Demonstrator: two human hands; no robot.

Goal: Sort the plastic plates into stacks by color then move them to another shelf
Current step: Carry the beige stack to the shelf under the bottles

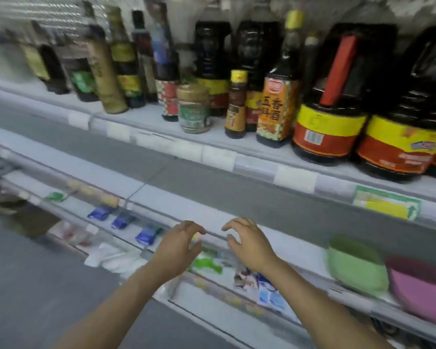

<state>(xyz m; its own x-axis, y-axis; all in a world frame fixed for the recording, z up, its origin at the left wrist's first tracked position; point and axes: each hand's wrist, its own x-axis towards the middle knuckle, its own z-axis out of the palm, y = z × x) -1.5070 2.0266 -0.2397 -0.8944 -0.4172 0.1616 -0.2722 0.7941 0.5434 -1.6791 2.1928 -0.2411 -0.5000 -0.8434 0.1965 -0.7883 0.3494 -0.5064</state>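
Both forearms reach forward from the bottom edge, and the left hand (179,244) and right hand (247,244) hover side by side with a gap between them, fingers loosely curled and spread, holding nothing. They hang in front of the middle shelf (161,205), whose white surface is bare just beyond the fingertips. Well to the right on that shelf stand a green plate stack (356,267) and, touching it on its right, a pink plate stack (418,285); both are blurred. Below the hands, a lower shelf (207,295) carries small blue packets (147,235), white packets and a green one, their print too smeared to read. On the top shelf (249,147) dark sauce bottles stand in a row. One orange-labelled bottle (277,107) shows the characters 五 and 香; the big jugs (330,114) wear yellow and red bands with a barcode. A green-and-yellow tag (386,205) hangs on the shelf edge, unreadable.
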